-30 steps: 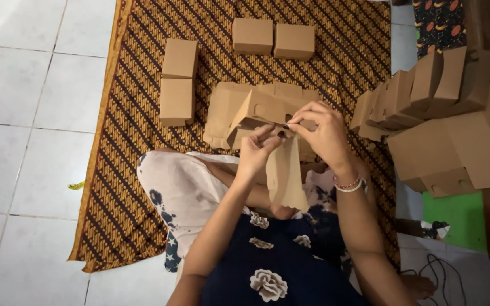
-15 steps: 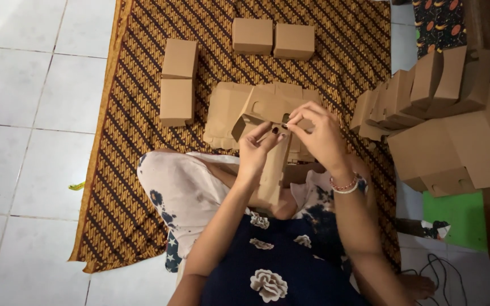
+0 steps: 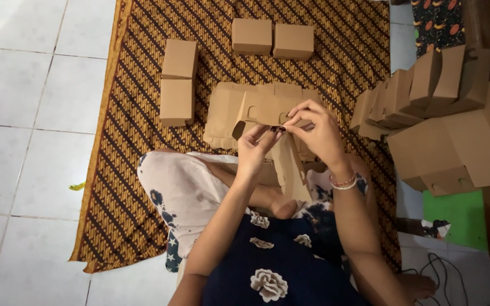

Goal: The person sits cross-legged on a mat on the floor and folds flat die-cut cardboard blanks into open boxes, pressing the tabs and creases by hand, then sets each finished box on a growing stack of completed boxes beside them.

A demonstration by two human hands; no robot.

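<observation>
— What's the biggest thing down there?

— The patterned brown cloth (image 3: 143, 170) spread on the white tiled floor (image 3: 24, 113); it runs out under and beyond both sets of fingers. The person sits cross-legged on it.

— And to the side?

— Off past the right hand's fingers, a big heap of half-folded cardboard cartons (image 3: 455, 141), leaning in a row. Just beyond the fingers, lying on the cloth, is a stack of flat carton blanks (image 3: 228, 107).

— Finished ones?

— Two closed boxes (image 3: 273, 38) side by side, well beyond the fingers, and two more boxes (image 3: 178, 82) end to end, out past the left hand's fingers.

— What's in the hands?

— One unfolded cardboard blank (image 3: 287, 164), held up over the lap, its long panel hanging down below the fingers. The left hand (image 3: 256, 148) has its fingers pinched shut on the blank's top edge. The right hand (image 3: 316, 131) curls over from the other side, fingers closed on the same edge, the fingertips of the two hands nearly touching.

— Anything on the wrist?

— A thin bracelet (image 3: 342, 182) on the right wrist, just below those fingers.
</observation>
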